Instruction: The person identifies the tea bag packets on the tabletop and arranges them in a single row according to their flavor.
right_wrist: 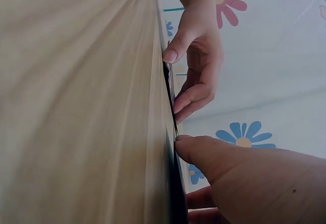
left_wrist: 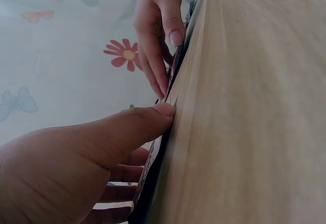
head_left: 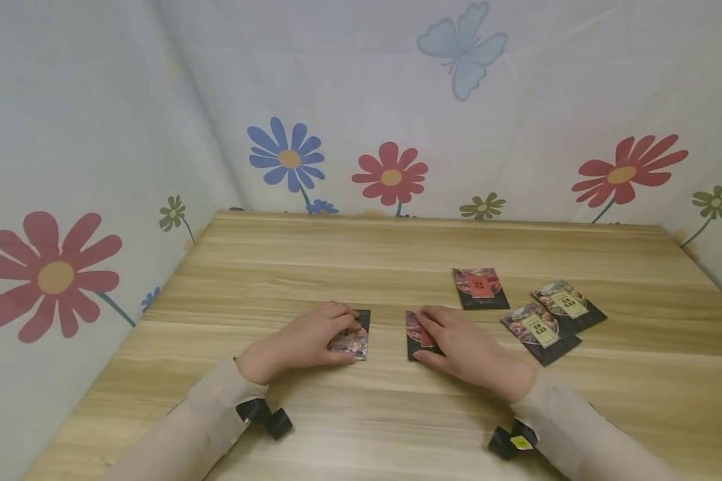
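In the head view my left hand (head_left: 313, 337) spans a flat dark packet (head_left: 349, 342) with a food picture, its thumb at the near edge and fingers toward the far edge. A second dark packet (head_left: 414, 334), with a red label, is held the same way by my right hand (head_left: 466, 347). The packets lie side by side with a strip of tabletop between them. Both wrist views look along the table: the left thumb (left_wrist: 147, 124) and the right thumb (right_wrist: 201, 150) meet the packet edges close over the wood. Each palm hides part of its packet.
Beyond my right hand lies a red-labelled packet (head_left: 480, 297). Farther right, two yellow-labelled packets (head_left: 538, 334) overlap at their edges. The wood-grain table (head_left: 313, 247) meets a hanging cloth (head_left: 349, 80) printed with flowers and a butterfly at the back.
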`<state>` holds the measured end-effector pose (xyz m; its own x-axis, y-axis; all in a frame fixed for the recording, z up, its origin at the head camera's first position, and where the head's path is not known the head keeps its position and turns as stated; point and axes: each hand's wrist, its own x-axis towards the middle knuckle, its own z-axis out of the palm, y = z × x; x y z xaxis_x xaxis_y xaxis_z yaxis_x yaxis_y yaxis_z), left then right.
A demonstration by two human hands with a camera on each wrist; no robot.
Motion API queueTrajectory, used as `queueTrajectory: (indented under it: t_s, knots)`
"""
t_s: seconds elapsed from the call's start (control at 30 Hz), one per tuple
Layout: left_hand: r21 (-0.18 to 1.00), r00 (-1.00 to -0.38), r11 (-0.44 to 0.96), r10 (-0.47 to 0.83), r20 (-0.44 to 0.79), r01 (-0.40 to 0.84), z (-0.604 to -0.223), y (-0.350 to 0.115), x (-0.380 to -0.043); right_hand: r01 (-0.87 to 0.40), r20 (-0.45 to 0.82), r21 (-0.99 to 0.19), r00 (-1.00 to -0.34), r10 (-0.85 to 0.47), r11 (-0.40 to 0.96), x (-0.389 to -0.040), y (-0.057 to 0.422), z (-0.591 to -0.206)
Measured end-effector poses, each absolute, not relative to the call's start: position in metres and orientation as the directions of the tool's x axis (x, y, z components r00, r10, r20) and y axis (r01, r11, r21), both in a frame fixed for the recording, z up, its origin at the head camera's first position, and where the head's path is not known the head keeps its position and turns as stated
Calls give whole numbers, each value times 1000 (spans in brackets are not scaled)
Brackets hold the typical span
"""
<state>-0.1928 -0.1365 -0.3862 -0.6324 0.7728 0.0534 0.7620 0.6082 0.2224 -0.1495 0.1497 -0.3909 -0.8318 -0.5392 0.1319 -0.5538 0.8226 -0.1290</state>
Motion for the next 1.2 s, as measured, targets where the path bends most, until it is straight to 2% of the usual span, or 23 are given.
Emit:
queueTrajectory:
  t_s: [0.77,1.2]
  knots:
    - [239,-649,621,760,50,746,-386,-138,-192,-555,73,-152,-831,-551,818,-158,113,-390]
    - [228,-634,606,771,69,762,-388,-137,-194,-519,35,-147,-854,-520,842,-158,95,-388]
